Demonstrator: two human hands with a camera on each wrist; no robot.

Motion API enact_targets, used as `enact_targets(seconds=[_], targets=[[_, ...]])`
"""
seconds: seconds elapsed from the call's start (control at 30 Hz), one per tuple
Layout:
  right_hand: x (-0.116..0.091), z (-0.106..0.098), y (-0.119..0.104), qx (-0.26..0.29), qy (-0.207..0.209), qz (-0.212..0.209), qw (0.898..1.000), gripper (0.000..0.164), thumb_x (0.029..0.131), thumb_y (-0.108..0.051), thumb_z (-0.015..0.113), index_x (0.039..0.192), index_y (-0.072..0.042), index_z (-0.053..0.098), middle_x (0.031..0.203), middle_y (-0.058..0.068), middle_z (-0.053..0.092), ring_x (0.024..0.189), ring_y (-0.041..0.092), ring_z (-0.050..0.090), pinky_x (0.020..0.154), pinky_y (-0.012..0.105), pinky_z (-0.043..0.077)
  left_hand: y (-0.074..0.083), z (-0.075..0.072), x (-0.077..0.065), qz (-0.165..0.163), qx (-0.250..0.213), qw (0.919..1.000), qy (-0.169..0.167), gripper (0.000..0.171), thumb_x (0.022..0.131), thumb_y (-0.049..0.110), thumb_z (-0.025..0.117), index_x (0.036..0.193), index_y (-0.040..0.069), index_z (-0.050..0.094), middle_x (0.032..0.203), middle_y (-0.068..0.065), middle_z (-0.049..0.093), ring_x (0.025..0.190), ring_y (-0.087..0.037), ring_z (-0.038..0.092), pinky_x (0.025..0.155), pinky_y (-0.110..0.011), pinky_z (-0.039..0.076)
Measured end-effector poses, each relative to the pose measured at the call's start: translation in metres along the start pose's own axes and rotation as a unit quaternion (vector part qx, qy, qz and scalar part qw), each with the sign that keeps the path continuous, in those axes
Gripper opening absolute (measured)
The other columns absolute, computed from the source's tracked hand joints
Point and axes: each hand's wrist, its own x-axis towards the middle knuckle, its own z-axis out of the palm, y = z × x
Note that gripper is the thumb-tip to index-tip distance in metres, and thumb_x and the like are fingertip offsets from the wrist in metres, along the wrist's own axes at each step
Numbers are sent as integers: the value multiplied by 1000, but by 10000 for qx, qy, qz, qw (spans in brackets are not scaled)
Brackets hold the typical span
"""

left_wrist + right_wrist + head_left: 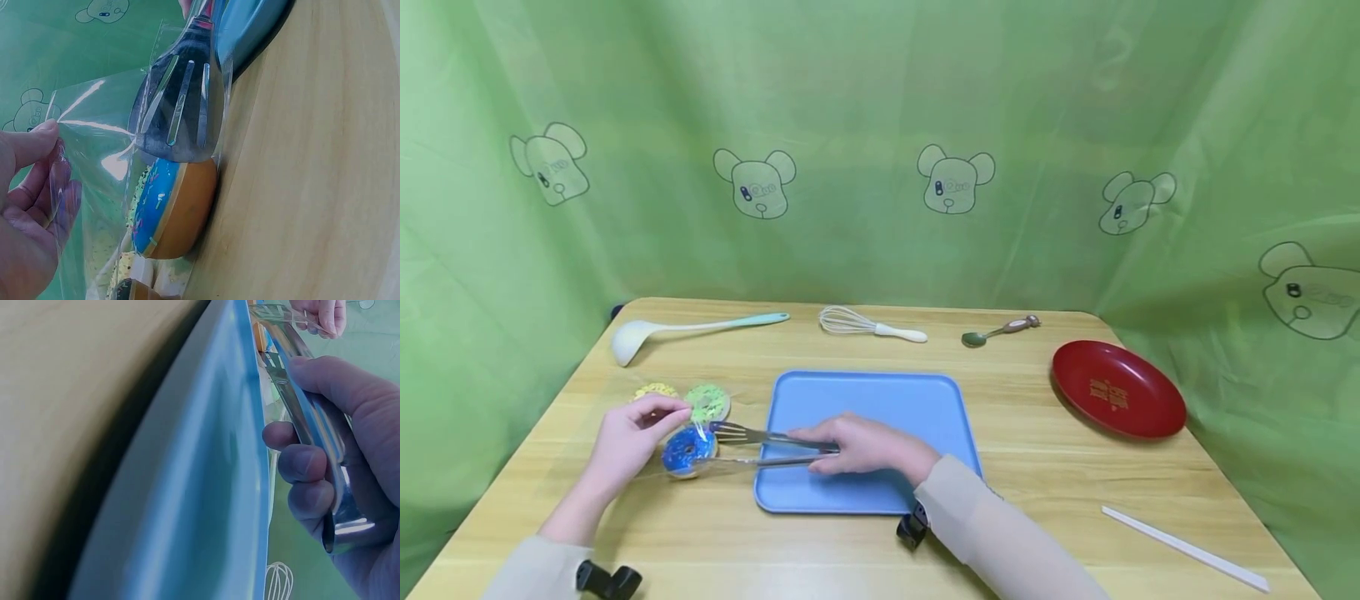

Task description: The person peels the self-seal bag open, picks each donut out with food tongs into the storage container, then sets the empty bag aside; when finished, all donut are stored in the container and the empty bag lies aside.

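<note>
Gripping metal tongs (772, 438) toward handle end in right hand (865, 442), above blue tray (865, 396); aligning long axis left to right, crossing tray's left rim. Pointing slotted end left, toward blue-iced donut (181, 215); holding jaws parted, leaving contact with donut unclear. Pinching clear plastic bag (100, 162) between thumb and fingers of left hand (634, 433), near green-iced donut (709, 405).

The left hand (627, 435) and right hand (865, 442) are bare beyond smooth, pale beige sleeves (1011, 533) — with a small black device (913, 528), chunky in shape, showing beside each sleeve's end.
</note>
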Motion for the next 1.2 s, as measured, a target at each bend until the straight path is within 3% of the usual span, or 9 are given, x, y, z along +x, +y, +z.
enact_targets(seconds=[0.4, 0.63, 0.9, 1.2], targets=[[-18, -7, 5, 93, 250, 105, 9996, 55, 90, -27, 63, 139, -13, 43, 134, 1, 51, 116, 7, 49, 96, 22, 40, -2, 3, -1, -100, 31, 9999, -20, 16, 85, 13, 69, 95, 1, 69, 87, -8, 67, 75, -3, 57, 62, -15, 48], [-37, -13, 9, 260, 416, 297, 9984, 55, 89, -26, 63, 139, -14, 43, 127, 1, 57, 87, 8, 55, 77, 20, 47, -2, 3, 1, -94, -48, 9999, -44, 18, 85, 13, 69, 97, 0, 68, 88, -10, 67, 77, -3, 58, 67, -14, 48], [-62, -20, 14, 323, 656, 452, 9963, 54, 90, -26, 63, 139, -15, 44, 122, 4, 60, 82, 6, 54, 73, 22, 47, -1, 3, 2, -39, -166, 9999, -15, 14, 83, 5, 69, 95, -2, 68, 84, 10, 65, 77, -2, 58, 66, -13, 49], [-100, -28, 21, 276, 908, 727, 9928, 54, 90, -25, 63, 138, -10, 44, 130, 3, 54, 105, 12, 55, 87, 31, 47, -6, 4, 3, -33, -245, 9997, 2, 15, 83, 4, 69, 95, -3, 68, 85, 8, 65, 77, -2, 58, 66, -13, 49]])
